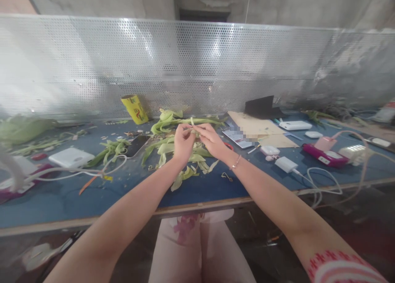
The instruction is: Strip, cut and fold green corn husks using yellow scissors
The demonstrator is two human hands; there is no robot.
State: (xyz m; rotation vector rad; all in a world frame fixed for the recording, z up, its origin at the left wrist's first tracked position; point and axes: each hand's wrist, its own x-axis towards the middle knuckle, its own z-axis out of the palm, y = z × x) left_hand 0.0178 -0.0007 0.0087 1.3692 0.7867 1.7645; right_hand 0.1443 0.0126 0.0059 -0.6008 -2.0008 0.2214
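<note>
Tabletop (120,205) in blue, seen from above by the person seated at it, with both bare arms reaching forward to its middle. The left hand (183,145) and the right hand (212,140) meet there, fingertips drawn close together in a narrow pinch around a small pale strip (191,121). One end of the strip stands up above the fingers; it looks like a piece of plant, but the hands cover most of it, so its full shape is hard to make out. A thin bracelet (236,162) circles the right wrist.

Light green leaves (185,176) lie loosely on the near side of the hands, and a longer green bundle (165,122) lies just beyond them. To the left are a dark phone (138,145), a leafy clump (115,149) near it, a white box-shaped device (70,157) and an orange strip (88,185). A yellow container (135,109) tilts near a perforated metal screen (92,61) that runs along the back.

To the right, tan sheets (262,124) lie partly beneath a black folded piece (262,107). Nearer are a small white case (270,150), a white plug (286,164) with its cable and a purple power strip (324,156).
</note>
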